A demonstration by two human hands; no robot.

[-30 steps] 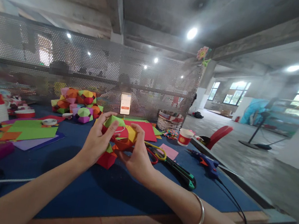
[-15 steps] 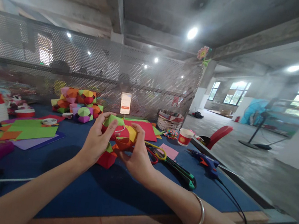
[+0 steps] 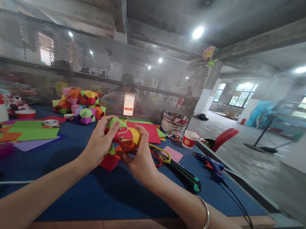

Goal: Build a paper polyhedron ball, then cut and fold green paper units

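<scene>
Between my two hands is a folded paper ball [image 3: 126,145] made of red, orange, yellow and green pieces. My left hand [image 3: 100,141] grips its green and red side, thumb on the near face. Around the yellow and orange side my right hand [image 3: 143,159] is closed, fingers over the top and thumb below. A red folded paper piece [image 3: 109,163] shows just under the ball; whether it is joined to it I cannot tell. Right of my right hand lie scissors [image 3: 166,155] with yellow and red handles and a black and green utility knife [image 3: 186,176].
Finished paper balls [image 3: 85,115] are piled at the back left. Coloured paper sheets [image 3: 32,132] lie left. A phone [image 3: 129,104] stands behind my hands. A woven basket [image 3: 174,122], a paper cup [image 3: 189,139] and a blue glue gun [image 3: 211,165] with its cord are right.
Both hands keep their hold on the paper ball, which looks almost the same, perhaps turned very slightly. The camera view has shifted a little.
</scene>
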